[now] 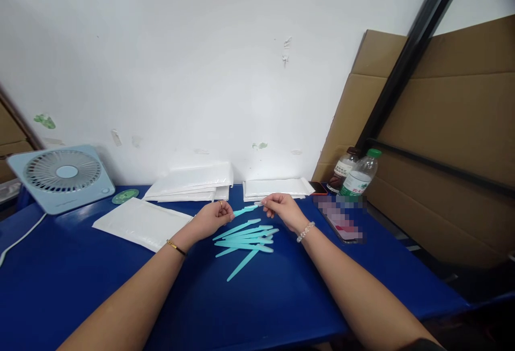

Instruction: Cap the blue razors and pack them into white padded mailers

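My left hand (215,217) is closed on the handle of a teal eyebrow razor (244,210), which points to the right. The fingers of my right hand (280,208) pinch a small clear cap (258,204) at the razor's blade end. Whether the cap is on the blade or just off it, I cannot tell. Below both hands, a loose pile of several teal eyebrow razors (245,241) lies on the blue table (241,308). Some of these have clear caps over their blade ends.
White padded envelopes (189,182) are stacked by the wall, with another white stack (277,187) beside them. One envelope (137,222) lies left of my hands. A blue fan (66,174) stands far left; a phone (340,219) and two bottles (358,179) are at right.
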{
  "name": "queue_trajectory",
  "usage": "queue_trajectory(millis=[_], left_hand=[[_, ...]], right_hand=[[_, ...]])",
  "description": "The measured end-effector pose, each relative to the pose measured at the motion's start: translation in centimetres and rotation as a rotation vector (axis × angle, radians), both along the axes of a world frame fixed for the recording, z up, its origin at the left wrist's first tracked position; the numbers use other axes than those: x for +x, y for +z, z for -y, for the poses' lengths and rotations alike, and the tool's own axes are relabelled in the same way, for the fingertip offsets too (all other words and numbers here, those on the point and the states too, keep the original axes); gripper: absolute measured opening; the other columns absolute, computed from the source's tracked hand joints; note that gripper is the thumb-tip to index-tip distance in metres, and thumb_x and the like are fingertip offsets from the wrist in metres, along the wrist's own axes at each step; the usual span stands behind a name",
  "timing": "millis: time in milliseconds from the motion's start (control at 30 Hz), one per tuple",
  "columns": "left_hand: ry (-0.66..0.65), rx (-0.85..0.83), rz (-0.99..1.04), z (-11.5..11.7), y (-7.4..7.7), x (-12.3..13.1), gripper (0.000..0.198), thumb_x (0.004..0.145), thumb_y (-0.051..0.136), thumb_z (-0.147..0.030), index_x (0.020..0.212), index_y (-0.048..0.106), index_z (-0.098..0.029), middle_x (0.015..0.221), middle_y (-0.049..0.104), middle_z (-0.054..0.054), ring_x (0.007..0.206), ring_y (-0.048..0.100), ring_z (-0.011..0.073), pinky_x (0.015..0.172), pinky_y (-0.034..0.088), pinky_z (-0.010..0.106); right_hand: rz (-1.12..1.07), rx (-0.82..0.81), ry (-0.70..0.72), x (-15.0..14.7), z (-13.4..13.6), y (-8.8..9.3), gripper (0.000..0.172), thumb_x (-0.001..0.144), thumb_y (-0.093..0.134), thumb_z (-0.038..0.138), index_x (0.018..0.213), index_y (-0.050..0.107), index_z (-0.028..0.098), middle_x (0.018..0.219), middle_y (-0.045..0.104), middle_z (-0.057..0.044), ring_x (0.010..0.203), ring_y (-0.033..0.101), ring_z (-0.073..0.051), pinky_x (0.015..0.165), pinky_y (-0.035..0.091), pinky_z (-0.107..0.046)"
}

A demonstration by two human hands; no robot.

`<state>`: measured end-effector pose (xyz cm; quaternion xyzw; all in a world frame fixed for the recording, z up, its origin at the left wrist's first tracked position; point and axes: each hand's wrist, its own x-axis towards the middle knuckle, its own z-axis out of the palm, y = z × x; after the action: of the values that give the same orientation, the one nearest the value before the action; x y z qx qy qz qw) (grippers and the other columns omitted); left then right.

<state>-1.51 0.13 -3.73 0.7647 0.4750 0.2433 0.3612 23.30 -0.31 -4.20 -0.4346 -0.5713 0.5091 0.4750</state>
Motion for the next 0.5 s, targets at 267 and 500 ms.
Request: queue_trajectory(millis=[267,500], left_hand=[[-0.003,0.003,0.033,-0.24,-0.22,-0.21,0.028,0.073,0.056,-0.045,0.079,0.058,-0.018,0.070,0.063,0.001,0.064,0.056,0.0154,0.059,0.042,0.026],[0.005,0.001,0.036,-0.21,-0.23,-0.18,0.028,0.073,0.057,-0.045,0.079,0.058,-0.018,0.070,0.063,0.002,0.064,0.056,0.0152,0.059,0.043,0.026]], right_hand=[[-0.003,-0.009,-0.041,0.09,-0.14,-0.05,0.031,0.067,0.073,0.043,0.069,0.063,0.013,0.060,0.062,-0.001,0.047,0.053,-0.008,0.045,0.040,-0.020],[-0.006,-0.030,0.008,-0.39,0.20,0.02,0.030,0.066,0.074,0.042,0.071,0.064,0.014,0.060,0.063,-0.001,0.047,0.054,-0.008,0.045,0.041,-0.021]])
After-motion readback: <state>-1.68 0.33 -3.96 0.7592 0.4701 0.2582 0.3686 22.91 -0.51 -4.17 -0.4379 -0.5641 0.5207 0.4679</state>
